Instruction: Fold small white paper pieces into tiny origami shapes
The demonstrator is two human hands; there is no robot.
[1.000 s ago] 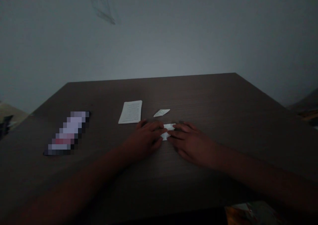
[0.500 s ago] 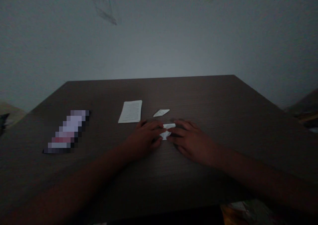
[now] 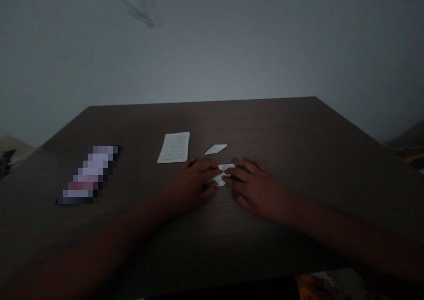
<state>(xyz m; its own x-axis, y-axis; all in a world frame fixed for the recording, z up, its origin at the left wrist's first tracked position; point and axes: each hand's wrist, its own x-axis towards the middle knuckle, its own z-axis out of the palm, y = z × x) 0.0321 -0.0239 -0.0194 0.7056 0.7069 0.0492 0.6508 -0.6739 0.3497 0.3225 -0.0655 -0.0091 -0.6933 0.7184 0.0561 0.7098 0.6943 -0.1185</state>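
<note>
A small folded piece of printed paper (image 3: 226, 166) lies flat on the table between my hands. My left hand (image 3: 192, 184) rests on its left side, fingers stretched out and lying flat. From the right, my right hand (image 3: 260, 187) presses its spread fingertips on the same paper. Both index fingertips almost meet near its middle. Much of the paper is hidden under the fingers. Just beyond it lies a separate folded paper piece (image 3: 216, 149), shaped like a slanted diamond.
A stack of printed paper sheets (image 3: 174, 148) lies left of the diamond piece. Farther left is a blurred-out phone-like object (image 3: 91, 172). The dark wooden table (image 3: 271, 128) reaches a pale wall (image 3: 232, 48), where a clear plastic bag (image 3: 135, 2) hangs.
My right fingers have shifted slightly on the paper, and its lower edge shows a little differently. My left hand stays nearly in place. The view has tilted slightly.
</note>
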